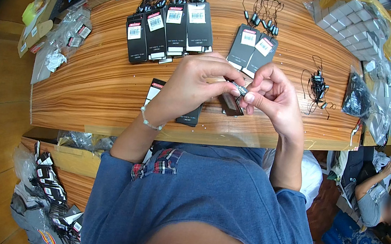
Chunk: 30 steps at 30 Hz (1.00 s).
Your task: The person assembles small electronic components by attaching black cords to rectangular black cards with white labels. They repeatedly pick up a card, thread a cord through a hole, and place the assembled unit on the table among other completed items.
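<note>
Over the near part of the bench (pixel 79 95), midway between both hands: small dark cord seal (pixel 240 90) with pale lettering, dark hang tag (pixel 231 108) just below it. Left hand (pixel 197 75) has thumb and index clamped on the seal's left end; right hand (pixel 276 97) pinches the other end between thumb and index, remaining fingers curled, holding nothing I can see. Seal looks light, hard, probably smooth plastic, so small it could slip; best grip is fingertips on its long sides. Tag should be light, stiffish card, creases if squeezed; take it by the edges. Cord likely thin and limp, prone to snag, like those in the loose cord heap (pixel 319 87) to the right. Hard to make out: fingers cover both seal ends, tag is tilted and partly hidden, can't tell whether a cord joins the two.
</note>
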Motion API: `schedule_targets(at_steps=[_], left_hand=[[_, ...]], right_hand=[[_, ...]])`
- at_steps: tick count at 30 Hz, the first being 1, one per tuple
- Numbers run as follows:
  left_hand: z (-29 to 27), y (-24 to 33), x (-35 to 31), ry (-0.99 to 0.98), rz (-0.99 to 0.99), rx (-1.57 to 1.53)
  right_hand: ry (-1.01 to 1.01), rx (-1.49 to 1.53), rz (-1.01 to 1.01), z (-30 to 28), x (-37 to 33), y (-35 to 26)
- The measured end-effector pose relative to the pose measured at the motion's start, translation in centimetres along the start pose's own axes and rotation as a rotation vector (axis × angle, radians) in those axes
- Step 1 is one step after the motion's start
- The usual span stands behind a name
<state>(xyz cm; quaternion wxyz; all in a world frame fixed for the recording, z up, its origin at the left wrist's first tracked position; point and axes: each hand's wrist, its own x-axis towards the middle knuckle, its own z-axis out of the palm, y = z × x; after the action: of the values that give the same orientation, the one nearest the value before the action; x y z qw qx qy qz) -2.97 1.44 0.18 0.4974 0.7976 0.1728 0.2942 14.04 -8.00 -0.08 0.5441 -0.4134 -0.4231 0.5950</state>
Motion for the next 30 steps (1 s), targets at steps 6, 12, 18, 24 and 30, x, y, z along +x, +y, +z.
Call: schedule_targets(at_steps=[6,12,18,24,30], left_hand=[[0.3,0.3,-0.2,-0.007,-0.048,-0.106],[0.3,0.2,-0.3,-0.012,-0.082,-0.163],[0.3,0.4,-0.4,0.011,-0.105,-0.187],[0.3,0.3,0.1,0.051,-0.034,-0.113],[1.0,-0.8,0.8,0.029,0.129,-0.065]], right_hand=[[-0.055,0.094,0.021,-0.6,-0.1,0.8],[-0.056,0.109,0.004,-0.5,-0.1,1.0],[-0.047,0.063,-0.045,-0.4,0.0,1.1],[0.001,0.063,-0.063,-0.1,0.2,0.6],[-0.047,-0.003,0.016,-0.9,-0.1,0.4]])
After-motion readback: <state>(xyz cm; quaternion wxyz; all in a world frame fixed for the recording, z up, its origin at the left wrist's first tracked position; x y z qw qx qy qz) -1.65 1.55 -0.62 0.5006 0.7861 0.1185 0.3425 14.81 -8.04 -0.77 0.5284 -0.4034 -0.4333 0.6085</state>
